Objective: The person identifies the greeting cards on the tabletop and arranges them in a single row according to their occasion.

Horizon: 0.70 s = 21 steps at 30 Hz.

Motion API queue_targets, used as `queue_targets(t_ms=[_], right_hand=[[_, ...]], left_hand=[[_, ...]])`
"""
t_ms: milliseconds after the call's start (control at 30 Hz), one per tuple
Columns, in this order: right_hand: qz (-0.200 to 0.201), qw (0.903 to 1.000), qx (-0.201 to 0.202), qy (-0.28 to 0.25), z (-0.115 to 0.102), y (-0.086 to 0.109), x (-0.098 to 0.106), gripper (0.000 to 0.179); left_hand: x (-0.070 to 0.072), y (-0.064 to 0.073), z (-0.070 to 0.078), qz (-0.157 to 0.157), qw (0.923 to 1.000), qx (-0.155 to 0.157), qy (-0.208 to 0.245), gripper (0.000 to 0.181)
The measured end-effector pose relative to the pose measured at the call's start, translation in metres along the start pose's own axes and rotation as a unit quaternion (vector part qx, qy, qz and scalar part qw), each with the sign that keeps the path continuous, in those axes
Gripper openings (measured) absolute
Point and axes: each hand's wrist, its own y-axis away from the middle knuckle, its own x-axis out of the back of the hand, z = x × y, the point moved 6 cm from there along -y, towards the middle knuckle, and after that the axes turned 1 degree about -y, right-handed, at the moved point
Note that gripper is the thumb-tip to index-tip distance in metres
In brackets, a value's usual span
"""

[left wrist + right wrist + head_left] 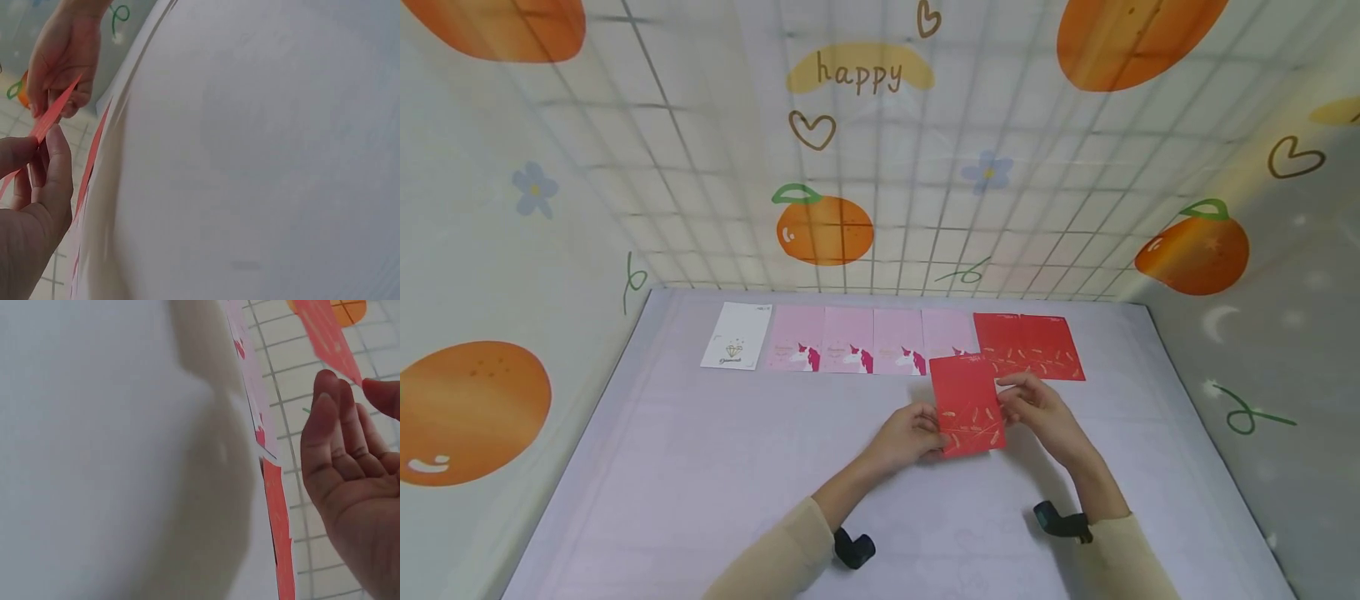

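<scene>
My left hand (912, 435) pinches a red envelope (967, 408) with gold feather-like prints at its lower left edge, between thumb and fingers. The envelope is held above the white table, and its top overlaps the row of paper pieces behind. At its right edge is my right hand (1041, 412), fingers spread and slightly bent. In the right wrist view, the thumb (381, 397) is at the envelope's corner, while the other fingers (324, 415) stand apart from it. Two similar red envelopes (1048, 337) lie side by side at the row's right end.
Several pink unicorn-print pieces (848, 333) lie left of the red ones, with a white diamond-print piece (737, 337) at the far left. Behind the table (700, 467) stands a wire grid (925, 258) covered by a fruit-print curtain (823, 229). Black wrist cameras (855, 550) are worn on both wrists.
</scene>
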Motion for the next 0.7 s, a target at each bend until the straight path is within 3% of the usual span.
queue_targets(t_ms=[433, 700], right_hand=[[-0.005, 0.9996, -0.026, -0.004, 0.009, -0.002, -0.014, 0.039], [-0.008, 0.9999, -0.014, -0.003, 0.011, -0.001, -0.019, 0.036]], left_hand=[[0.015, 0.0, 0.004, 0.018, 0.9998, -0.007, 0.008, 0.031], [0.017, 0.0, 0.003, 0.029, 0.9995, -0.004, 0.012, 0.029]])
